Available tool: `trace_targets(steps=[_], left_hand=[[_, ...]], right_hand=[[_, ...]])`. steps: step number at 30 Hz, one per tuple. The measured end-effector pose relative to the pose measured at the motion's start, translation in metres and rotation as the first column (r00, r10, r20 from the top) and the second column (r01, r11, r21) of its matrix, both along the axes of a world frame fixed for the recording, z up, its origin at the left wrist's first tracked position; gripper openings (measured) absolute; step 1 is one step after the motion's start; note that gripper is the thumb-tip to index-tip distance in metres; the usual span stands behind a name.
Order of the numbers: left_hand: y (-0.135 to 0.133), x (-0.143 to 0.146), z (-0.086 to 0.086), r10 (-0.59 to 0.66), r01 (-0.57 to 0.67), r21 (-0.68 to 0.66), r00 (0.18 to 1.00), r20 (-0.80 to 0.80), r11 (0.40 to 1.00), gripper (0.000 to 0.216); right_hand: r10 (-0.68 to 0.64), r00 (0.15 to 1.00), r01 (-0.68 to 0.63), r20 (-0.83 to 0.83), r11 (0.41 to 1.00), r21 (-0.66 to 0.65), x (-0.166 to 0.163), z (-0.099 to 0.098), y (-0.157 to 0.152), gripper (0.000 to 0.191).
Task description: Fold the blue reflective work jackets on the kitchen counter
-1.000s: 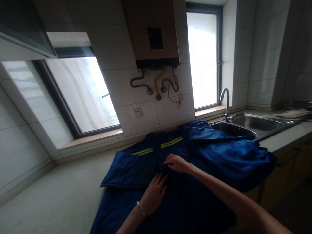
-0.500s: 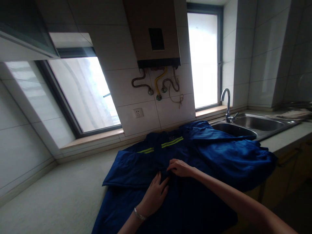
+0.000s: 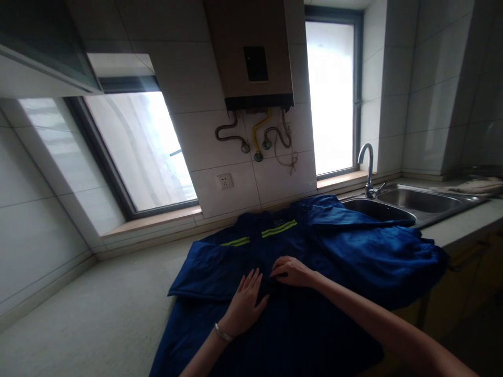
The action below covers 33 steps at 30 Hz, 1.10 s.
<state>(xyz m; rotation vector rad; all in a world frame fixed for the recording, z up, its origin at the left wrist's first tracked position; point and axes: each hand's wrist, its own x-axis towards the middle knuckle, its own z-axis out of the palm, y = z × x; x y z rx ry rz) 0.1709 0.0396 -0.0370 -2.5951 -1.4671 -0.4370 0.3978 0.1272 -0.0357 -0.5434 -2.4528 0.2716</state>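
A blue jacket (image 3: pixel 334 324) with yellow-green stripes across its chest lies spread over the counter. Its sleeve (image 3: pixel 204 269) on the left side is folded inward over the front. My left hand (image 3: pixel 244 305), with a silver bracelet at the wrist, rests flat on the jacket near the sleeve's inner end, fingers stretched out. Just to the right, my right hand (image 3: pixel 293 271) has its fingers curled and pinched at the middle of the jacket front. The fabric between those fingertips is dark and hard to make out. The other sleeve (image 3: pixel 377 256) spreads right, toward the sink.
A double steel sink (image 3: pixel 418 200) with a tall faucet (image 3: pixel 368 170) is set into the counter (image 3: pixel 106 309) at right. A water heater (image 3: pixel 257 57) with pipes hangs on the tiled wall above a socket (image 3: pixel 225 181). A cloth (image 3: pixel 473 185) lies beyond the sink.
My left hand has shifted slightly left, away from my right fingertips, and its fingers now lie straighter and flatter. My right hand stays at nearly the same spot.
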Motion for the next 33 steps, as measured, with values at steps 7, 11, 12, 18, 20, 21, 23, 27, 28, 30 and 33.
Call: trace_targets(steps=[7,11,12,18,20,21,23,27,28,30,33], left_hand=[[0.013,-0.012,-0.007,0.082,-0.091,0.039,0.978,0.191,0.995,0.05],[0.027,-0.025,-0.006,0.076,-0.067,-0.041,0.958,0.276,0.997,0.038],[0.029,-0.028,-0.004,0.068,-0.056,-0.052,0.958,0.277,0.997,0.035],[0.025,-0.031,0.006,-0.057,0.056,0.004,0.993,0.1,0.998,0.05],[0.021,-0.027,0.007,-0.079,0.08,-0.012,0.994,0.079,0.997,0.06],[0.019,-0.024,0.008,-0.085,0.087,-0.025,0.993,0.083,0.996,0.062],[0.014,-0.018,0.009,-0.099,0.105,-0.054,0.989,0.108,0.993,0.065],[0.005,-0.006,0.013,-0.129,0.144,-0.087,0.979,0.159,0.986,0.072],[0.004,-0.004,0.014,-0.133,0.15,-0.097,0.979,0.157,0.984,0.074],[0.003,-0.002,0.015,-0.136,0.152,-0.128,0.982,0.131,0.98,0.076],[0.004,-0.002,0.015,-0.119,0.132,-0.163,0.989,0.088,0.978,0.075]], right_hand=[[0.021,0.985,-0.049,-0.17,0.985,-0.163,-0.001,-0.008,0.007,0.019],[-0.127,0.937,0.02,-0.325,0.95,-0.312,-0.007,-0.012,0.014,0.015],[-0.169,0.922,0.046,-0.349,0.941,-0.334,-0.007,-0.011,0.014,0.016],[-0.009,0.984,0.003,-0.176,0.999,-0.038,-0.001,0.001,0.0,0.021],[0.038,0.996,-0.034,-0.081,0.998,0.05,0.0,0.003,-0.004,0.021],[0.042,0.997,-0.038,-0.058,0.997,0.067,0.001,0.003,-0.005,0.021],[0.034,0.998,-0.031,-0.044,0.997,0.068,0.0,0.003,-0.006,0.021],[0.031,0.997,-0.031,-0.068,0.999,-0.01,0.0,0.0,-0.002,0.02],[0.039,0.996,-0.042,-0.076,0.998,-0.037,0.0,-0.001,-0.001,0.02],[0.058,0.994,-0.067,-0.096,0.994,-0.085,0.001,-0.004,0.002,0.018],[0.083,0.99,-0.098,-0.117,0.986,-0.133,0.002,-0.007,0.005,0.018]])
